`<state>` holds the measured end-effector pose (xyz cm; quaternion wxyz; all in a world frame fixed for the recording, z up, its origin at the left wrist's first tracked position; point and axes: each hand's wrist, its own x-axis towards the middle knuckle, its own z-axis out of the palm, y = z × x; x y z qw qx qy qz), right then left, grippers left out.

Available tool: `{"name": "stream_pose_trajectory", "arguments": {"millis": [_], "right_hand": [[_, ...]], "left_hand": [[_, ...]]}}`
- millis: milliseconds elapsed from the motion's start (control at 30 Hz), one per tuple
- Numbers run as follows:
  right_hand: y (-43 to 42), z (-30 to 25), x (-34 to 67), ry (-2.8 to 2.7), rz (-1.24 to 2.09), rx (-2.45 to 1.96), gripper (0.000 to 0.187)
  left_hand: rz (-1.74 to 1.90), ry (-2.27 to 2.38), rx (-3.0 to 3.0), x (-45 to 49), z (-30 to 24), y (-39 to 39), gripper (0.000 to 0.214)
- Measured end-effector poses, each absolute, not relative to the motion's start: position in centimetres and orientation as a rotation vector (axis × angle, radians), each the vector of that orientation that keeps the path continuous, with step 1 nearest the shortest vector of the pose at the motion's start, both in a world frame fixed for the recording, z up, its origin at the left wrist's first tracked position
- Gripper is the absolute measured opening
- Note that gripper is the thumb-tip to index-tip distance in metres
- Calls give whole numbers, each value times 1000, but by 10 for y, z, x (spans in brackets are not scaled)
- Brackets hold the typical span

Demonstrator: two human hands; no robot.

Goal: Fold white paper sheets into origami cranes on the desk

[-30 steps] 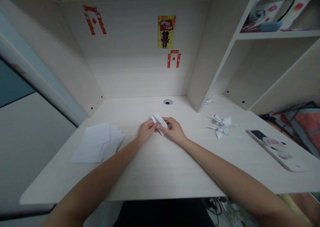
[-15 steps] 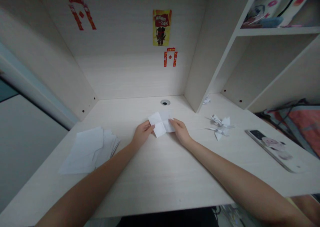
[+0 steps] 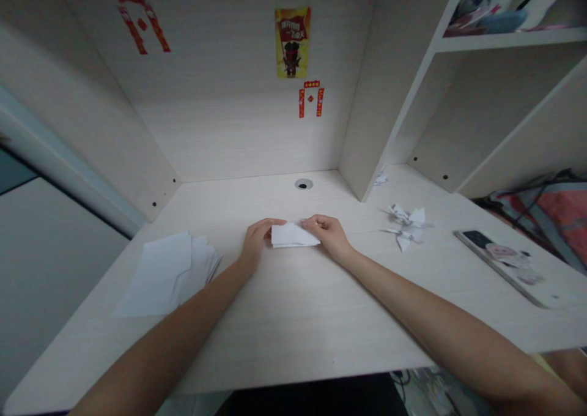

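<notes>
A small sheet of white paper point(image 3: 293, 235), folded over into a flat strip, is held low over the middle of the desk. At its left end, my left hand point(image 3: 260, 237) grips it, fingers along the top edge. My right hand point(image 3: 329, 235) pinches the paper's upper right part between thumb and fingers. Some of the fingertips are hidden behind the paper. To the right of my right hand lie several folded white paper figures point(image 3: 406, 225) with pointed, wing-like parts. A stack of white paper sheets point(image 3: 165, 257) rests left of my left forearm.
A phone point(image 3: 502, 266) in a decorated case lies on the desk's right side. Behind my hands is a round cable hole point(image 3: 303, 184). An upright partition point(image 3: 362, 116) stands at the back right, with another paper piece point(image 3: 380, 176) beside its foot. Fabric point(image 3: 554, 217) is bunched at far right.
The paper was spread out with its crossing creases showing; now it is folded over into a narrow strip. Both hands have stayed at its ends, and the view has shifted slightly.
</notes>
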<state>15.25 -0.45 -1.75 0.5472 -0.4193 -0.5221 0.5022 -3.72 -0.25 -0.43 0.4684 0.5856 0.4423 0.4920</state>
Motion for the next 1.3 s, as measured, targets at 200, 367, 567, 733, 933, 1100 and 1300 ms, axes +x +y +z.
{"name": "stream_pose_trajectory", "arguments": {"millis": [200, 367, 567, 733, 933, 1100, 1300], "right_hand": [[-7, -19, 149, -1358, 1064, -1027, 40], [-5, -24, 150, -1422, 1058, -1061, 37], [-6, -19, 148, -1504, 1061, -1056, 31], [-8, -12, 148, -1486, 1157, -1012, 23], [-4, -16, 153, -1359, 1294, -1045, 24], [0, -15, 157, -1188, 1411, -1022, 24], [-1, -16, 155, -995, 1445, -973, 21]], "left_hand": [[1138, 1173, 1469, -30, -3, -5, 39], [1035, 1262, 1678, -31, -4, -3, 31], [1048, 1297, 1751, -32, -5, -6, 30], [1032, 1295, 1771, -31, -5, -10, 31], [1056, 1305, 1701, -32, -7, -9, 31], [1078, 1337, 1623, -32, -6, -7, 30], [1111, 1328, 1582, -29, -3, -9, 28]]}}
